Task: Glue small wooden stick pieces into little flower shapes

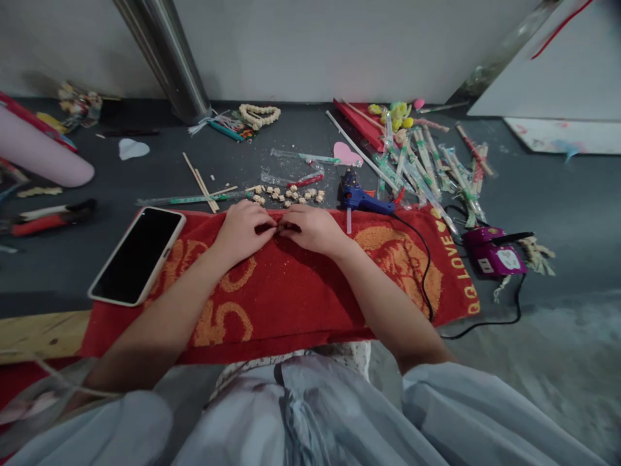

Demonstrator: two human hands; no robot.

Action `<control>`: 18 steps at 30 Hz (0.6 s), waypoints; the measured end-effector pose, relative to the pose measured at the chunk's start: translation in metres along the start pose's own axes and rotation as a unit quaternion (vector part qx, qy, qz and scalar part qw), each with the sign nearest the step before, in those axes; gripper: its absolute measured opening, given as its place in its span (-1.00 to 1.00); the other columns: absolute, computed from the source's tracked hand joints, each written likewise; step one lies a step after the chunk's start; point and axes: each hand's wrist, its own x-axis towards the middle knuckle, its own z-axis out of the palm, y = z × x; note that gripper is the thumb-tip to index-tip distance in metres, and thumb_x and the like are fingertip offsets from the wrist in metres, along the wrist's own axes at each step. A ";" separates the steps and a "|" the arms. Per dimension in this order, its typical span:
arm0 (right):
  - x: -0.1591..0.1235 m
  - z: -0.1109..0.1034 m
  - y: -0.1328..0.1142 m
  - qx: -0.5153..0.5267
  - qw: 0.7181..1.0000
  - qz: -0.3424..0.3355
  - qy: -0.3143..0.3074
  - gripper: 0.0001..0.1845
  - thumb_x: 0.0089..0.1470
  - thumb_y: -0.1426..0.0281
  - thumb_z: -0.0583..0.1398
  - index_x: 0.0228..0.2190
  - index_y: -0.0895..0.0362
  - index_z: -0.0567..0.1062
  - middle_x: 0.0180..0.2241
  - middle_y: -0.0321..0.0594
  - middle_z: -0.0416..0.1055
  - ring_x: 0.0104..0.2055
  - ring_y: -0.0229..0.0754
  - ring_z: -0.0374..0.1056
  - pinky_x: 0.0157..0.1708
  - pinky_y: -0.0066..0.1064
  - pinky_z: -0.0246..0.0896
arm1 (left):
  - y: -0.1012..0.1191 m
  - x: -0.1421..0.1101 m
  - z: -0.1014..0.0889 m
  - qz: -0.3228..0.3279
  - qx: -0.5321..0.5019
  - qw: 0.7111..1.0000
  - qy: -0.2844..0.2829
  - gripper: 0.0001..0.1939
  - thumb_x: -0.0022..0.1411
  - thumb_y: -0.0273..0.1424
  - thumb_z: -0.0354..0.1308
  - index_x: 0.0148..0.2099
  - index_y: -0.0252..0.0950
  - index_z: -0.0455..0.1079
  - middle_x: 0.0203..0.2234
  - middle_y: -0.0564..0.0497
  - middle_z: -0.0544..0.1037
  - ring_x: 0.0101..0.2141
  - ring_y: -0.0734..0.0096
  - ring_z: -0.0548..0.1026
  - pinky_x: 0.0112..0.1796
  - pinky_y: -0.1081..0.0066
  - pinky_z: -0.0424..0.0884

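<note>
My left hand [246,228] and my right hand [312,228] meet over a red towel [291,298] with orange lettering. Fingers of both hands are pinched together at one spot, and what lies between them is too small and dark to name. Just beyond the fingertips lies a loose group of small pale knobbly pieces [295,195]. To the right of my right hand, a blue glue gun [363,198] rests at the towel's far edge, a glue stick under its front. A phone [140,254] with a dark screen lies on the towel's left end.
Wrapped sticks [431,162] are heaped at the back right, near a purple box [492,251] with a black cord. Red-handled pliers [46,219] lie at left. A metal post [169,58] rises behind, beside a pale beaded heart shape [259,116]. Thin wooden sticks [200,182] lie beyond my left hand.
</note>
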 end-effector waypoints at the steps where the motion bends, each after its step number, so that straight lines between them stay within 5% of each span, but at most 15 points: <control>1: 0.000 0.001 0.000 -0.002 1.000 0.000 0.003 -0.83 0.19 0.41 0.19 -0.27 0.18 0.59 -0.24 -0.14 0.49 -0.23 -0.22 0.33 -0.27 -0.42 0.10 | 0.001 0.000 0.000 0.001 -0.003 1.000 -0.001 -0.84 0.24 -0.35 0.14 -0.31 -0.23 0.55 -0.32 -0.01 0.62 -0.21 0.21 0.46 -0.12 0.16 0.32; 18: -0.006 0.015 0.012 -0.001 0.998 -0.038 0.043 -0.82 0.19 0.47 0.14 -0.27 0.19 0.57 -0.27 -0.10 0.50 -0.27 -0.21 0.35 -0.26 -0.41 0.23 | 0.014 0.001 0.004 -0.025 -0.010 1.000 0.010 -0.89 0.19 -0.37 0.09 -0.35 -0.25 0.41 -0.36 -0.05 0.58 -0.19 0.18 0.46 -0.05 0.13 0.30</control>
